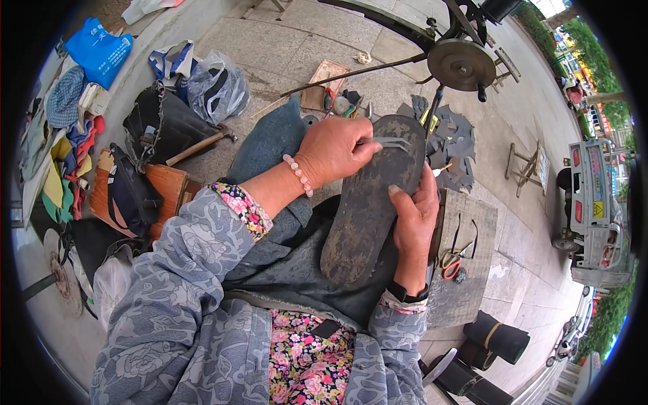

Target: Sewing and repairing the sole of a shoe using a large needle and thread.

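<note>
Slantwise, the worn shoe sole (368,209) was held above the dark apron (287,271), its long axis running from the near left to the far right. Pressed together, the thumb and bent fingers of the left hand (335,150) pinched a thin, bent metal tool (393,142) over the far end, while the right hand (415,216) clasped the right edge, thumb flat on the upturned face. That face looked scuffed and blotched, dark grey with brownish patches, and rounded at both ends.
</note>
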### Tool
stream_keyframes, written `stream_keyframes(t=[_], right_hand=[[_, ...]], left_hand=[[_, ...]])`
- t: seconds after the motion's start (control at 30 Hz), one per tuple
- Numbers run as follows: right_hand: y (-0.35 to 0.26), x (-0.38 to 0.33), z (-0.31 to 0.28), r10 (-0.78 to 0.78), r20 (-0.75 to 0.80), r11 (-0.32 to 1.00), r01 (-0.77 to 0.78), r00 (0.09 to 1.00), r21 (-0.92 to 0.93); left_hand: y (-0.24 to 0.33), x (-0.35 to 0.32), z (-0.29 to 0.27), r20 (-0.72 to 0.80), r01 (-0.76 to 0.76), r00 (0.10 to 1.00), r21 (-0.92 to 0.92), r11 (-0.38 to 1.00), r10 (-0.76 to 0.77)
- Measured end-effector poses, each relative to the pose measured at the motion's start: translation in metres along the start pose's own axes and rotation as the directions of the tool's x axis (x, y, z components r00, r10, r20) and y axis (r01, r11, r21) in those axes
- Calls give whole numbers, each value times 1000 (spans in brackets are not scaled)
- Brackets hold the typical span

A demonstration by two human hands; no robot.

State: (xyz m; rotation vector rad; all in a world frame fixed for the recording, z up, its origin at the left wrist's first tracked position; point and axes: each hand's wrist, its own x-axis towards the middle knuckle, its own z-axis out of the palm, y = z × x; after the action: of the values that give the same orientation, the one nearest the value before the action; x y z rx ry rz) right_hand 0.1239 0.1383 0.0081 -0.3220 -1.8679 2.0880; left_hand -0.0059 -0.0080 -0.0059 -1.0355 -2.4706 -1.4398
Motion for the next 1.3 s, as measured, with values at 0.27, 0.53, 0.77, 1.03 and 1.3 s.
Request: stream_keyframes(t=[0.27,0.53,0.77,1.03,1.3], right_hand=[[0,0,0,-4,17,1000,4,1000,0],[1,0,0,-6,2,1000,5,1000,6],[0,0,0,9,5,1000,-9,1000,-5],[2,-1,0,15,-7,1000,-15,1000,-28],[2,1,1,-13,2,999,13,1000,-34]], left_hand=[[3,0,0,33,79,996,-17,997,-78],[-1,1,1,-8,-7,1000,-11,1000,7],[1,1,-1,45,71,997,-64,995,-69],[1,-1,1,49,10,999,-29,1000,-9],[1,0,0,55,15,998,-14,1000,-14]])
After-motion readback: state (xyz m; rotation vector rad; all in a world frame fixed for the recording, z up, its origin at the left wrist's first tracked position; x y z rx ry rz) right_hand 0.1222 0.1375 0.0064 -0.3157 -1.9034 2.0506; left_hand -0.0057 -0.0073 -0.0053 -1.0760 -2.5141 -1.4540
